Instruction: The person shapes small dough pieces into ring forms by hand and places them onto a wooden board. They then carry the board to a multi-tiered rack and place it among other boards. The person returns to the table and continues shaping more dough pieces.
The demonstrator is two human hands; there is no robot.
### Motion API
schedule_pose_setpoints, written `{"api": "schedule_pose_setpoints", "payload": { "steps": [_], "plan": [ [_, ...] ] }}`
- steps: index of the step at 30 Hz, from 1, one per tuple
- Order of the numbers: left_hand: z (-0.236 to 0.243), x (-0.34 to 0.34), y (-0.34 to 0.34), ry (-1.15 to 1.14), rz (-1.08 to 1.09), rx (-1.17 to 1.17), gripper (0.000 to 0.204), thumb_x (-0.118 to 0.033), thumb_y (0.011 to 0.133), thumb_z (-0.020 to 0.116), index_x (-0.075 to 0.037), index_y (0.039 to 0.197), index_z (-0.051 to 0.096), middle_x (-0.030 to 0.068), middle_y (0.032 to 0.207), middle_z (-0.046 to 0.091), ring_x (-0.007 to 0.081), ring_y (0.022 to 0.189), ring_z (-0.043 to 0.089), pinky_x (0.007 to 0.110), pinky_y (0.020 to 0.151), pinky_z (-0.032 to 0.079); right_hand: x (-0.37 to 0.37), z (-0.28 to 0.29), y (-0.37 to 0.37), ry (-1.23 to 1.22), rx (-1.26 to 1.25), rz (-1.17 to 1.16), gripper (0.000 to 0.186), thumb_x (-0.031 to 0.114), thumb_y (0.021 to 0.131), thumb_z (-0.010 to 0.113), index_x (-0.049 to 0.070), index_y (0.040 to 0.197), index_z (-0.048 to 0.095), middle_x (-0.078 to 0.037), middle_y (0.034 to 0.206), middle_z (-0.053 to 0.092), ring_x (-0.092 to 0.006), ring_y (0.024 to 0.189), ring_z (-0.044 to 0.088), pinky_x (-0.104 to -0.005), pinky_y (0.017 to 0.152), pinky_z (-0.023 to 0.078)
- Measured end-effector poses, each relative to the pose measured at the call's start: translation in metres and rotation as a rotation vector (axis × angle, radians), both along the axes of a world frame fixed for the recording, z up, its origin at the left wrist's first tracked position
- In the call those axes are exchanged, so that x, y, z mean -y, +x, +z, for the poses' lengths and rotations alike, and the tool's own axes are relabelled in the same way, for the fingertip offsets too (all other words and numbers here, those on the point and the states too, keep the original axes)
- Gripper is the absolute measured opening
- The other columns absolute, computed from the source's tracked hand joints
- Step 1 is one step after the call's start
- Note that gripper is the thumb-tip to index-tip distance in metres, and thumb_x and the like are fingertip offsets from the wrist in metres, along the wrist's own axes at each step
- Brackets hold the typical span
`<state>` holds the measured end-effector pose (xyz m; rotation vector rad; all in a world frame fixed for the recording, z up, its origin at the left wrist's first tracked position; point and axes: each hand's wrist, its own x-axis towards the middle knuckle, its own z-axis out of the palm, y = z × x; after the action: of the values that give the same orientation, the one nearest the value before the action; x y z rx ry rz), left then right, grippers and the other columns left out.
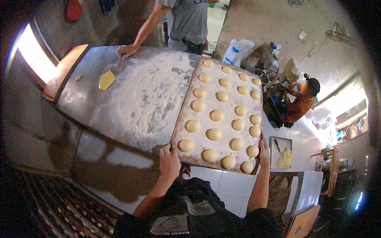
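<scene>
A flour-dusted board (227,123) carries several rows of round, pale dough balls (214,134). It lies at the right end of a metal-topped table (89,99), with its near end toward me. My left hand (170,162) is closed on the board's near left corner. At the near right side, my right hand (264,152) grips the board's edge, its fingers partly hidden underneath. Left of the board, white flour (147,95) is spread over the table. Farther left lie a flat yellow piece (106,81) and a small yellow scrap (77,78).
Across the table a person in a grey shirt (186,25) rests one hand (127,50) on it. Another person (297,107) sits low at the right. A tray (274,162) holds a dark-handled tool and something yellow. A rack (75,210) with dough pieces stands lower left.
</scene>
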<state>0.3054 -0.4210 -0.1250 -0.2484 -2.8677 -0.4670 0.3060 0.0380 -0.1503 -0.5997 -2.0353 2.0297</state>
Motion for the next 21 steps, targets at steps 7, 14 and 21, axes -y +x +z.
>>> {"api": "schedule_pose_setpoints", "payload": {
  "steps": [7,14,21],
  "plan": [
    [0.024,0.002,-0.007,0.052,-0.022,-0.001,0.048,-0.025,0.089,0.068,-0.001,0.128,0.057,0.0221,0.118,0.055,0.0404,0.111,0.051,0.053,0.094,0.043,0.056,0.062,0.018,1.21,0.235,-0.204,0.04,0.018,0.096,0.057,0.0,0.131,0.061,-0.019,0.116,0.07,-0.0325,0.103,0.066,-0.0459,0.09,0.049],
    [0.008,-0.029,-0.029,0.171,-0.383,0.08,0.043,-0.036,0.088,0.069,-0.003,0.111,0.054,0.0182,0.1,0.058,0.0381,0.093,0.059,0.051,0.08,0.048,0.22,0.07,0.033,1.138,0.145,0.412,0.031,0.013,0.084,0.064,0.003,0.113,0.063,-0.021,0.102,0.065,-0.0406,0.099,0.06,-0.0505,0.085,0.048],
    [0.025,0.038,-0.055,1.01,-0.306,0.244,0.047,-0.019,0.08,0.084,-0.003,0.117,0.061,0.0154,0.115,0.065,0.0282,0.103,0.065,0.041,0.087,0.054,0.275,0.09,0.004,0.93,0.374,0.488,0.035,0.02,0.081,0.075,0.004,0.103,0.054,-0.019,0.096,0.064,-0.042,0.092,0.062,-0.0512,0.081,0.05]
  ]
}}
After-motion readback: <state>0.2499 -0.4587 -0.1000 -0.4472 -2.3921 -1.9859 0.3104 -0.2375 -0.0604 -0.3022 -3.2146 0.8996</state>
